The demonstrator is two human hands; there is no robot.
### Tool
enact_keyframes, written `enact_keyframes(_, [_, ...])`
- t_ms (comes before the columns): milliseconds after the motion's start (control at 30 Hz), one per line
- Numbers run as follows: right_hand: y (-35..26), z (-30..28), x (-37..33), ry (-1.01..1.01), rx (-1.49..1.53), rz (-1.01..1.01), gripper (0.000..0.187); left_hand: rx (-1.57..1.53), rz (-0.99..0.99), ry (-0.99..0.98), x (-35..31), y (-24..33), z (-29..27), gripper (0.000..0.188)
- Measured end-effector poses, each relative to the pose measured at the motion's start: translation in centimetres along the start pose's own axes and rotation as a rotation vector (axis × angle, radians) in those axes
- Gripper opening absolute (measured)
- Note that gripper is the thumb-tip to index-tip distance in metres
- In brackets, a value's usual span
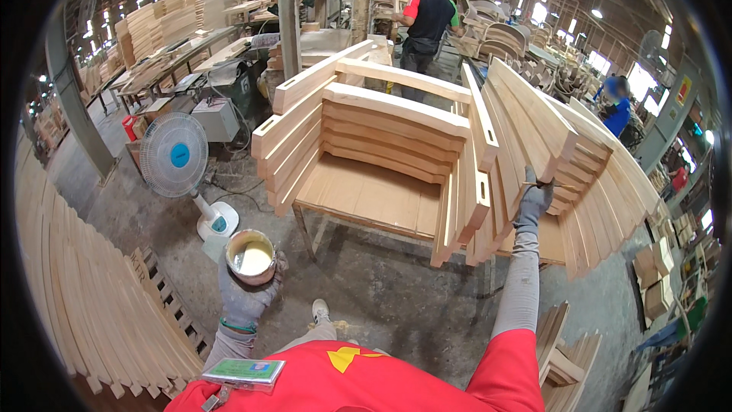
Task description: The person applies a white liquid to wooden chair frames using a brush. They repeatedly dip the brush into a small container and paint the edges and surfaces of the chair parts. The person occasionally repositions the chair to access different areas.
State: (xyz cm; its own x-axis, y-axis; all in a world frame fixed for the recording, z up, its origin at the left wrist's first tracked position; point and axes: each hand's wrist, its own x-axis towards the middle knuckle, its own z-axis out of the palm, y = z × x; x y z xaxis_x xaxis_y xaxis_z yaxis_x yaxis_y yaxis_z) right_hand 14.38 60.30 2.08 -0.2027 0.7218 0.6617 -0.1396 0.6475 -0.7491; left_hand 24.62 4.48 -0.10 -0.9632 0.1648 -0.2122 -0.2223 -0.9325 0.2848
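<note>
My left hand (245, 290), in a grey glove, is closed round a small round tub (250, 255) with cream-coloured liquid inside. Out to the right, my gloved right hand (534, 203) is closed on a thin brown stick (563, 185); its tip is too small to make out. That hand is up against the ends of the stacked wooden frames (534, 107) on the right. Directly ahead, another stack of wooden frames (393, 111), with slots cut in some ends, rests on a cardboard-topped stand (374, 191).
A standing fan (174, 156) is on the floor at left, near a pale metal box (217, 119). Rows of long wooden pieces (91, 290) line the left side beside a pallet (174, 299). A person (428, 27) stands beyond the frames; another person in blue (616, 107) is farther right.
</note>
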Motion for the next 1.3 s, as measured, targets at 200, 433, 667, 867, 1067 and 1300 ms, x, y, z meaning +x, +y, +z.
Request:
enact_keyframes(200, [0.4, -0.5, 0.6, 0.048, 0.09, -0.051, 0.036, 0.08, 0.041, -0.04, 0.2, -0.2, 0.3, 0.045])
enact_keyframes(433, [-0.5, -0.4, 0.0, 0.006, -0.057, -0.022, 0.04, 0.008, -0.001, 0.015, 0.0, -0.1, 0.1, 0.051])
enact_keyframes(667, [-0.6, -0.5, 0.1, 0.03, -0.015, -0.058, 0.042, -0.004, 0.011, 0.017, 0.0, -0.3, 0.3, 0.051])
enact_keyframes(867, [-0.4, 0.0, -0.2, 0.008, 0.067, -0.043, 0.039, 0.008, 0.033, 0.002, 0.0, -0.1, -0.2, 0.046])
enact_keyframes(1067, [0.0, -0.1, -0.2, 0.02, 0.159, -0.076, 0.037, 0.371, 0.183, -0.067, -0.2, -0.6, 0.2, 0.033])
enact_keyframes(1300, [-1.3, 0.5, -1.0, -0.014, -0.141, 0.052, 0.04, 1.364, 0.783, 0.012, 0.5, -0.2, -3.0, 0.031])
